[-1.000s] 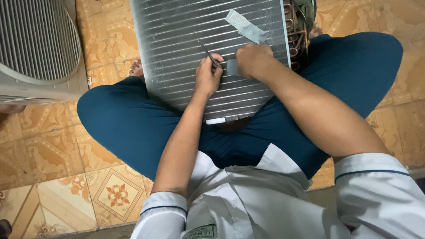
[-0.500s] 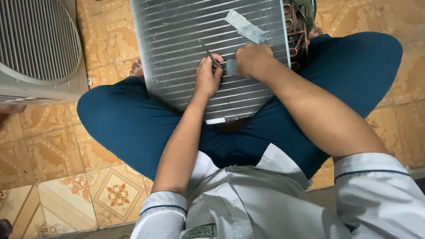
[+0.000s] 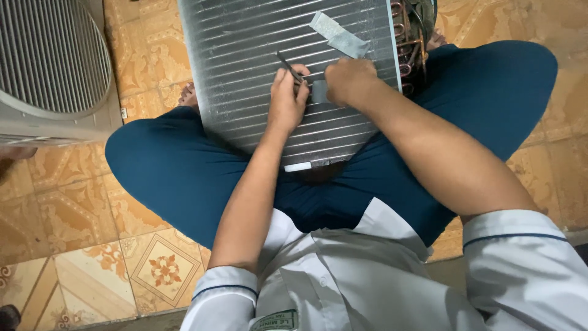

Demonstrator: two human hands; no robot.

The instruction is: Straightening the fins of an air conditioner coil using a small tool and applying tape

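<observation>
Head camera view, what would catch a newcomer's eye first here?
First, the finned coil panel lying across the lap of a person sitting cross-legged, filling the top centre. On it, the left hand holds a thin dark tool against the fins, while the right hand presses beside a grey tape strip. At far left stands a round-grilled fan unit on the patterned floor tiles.
</observation>
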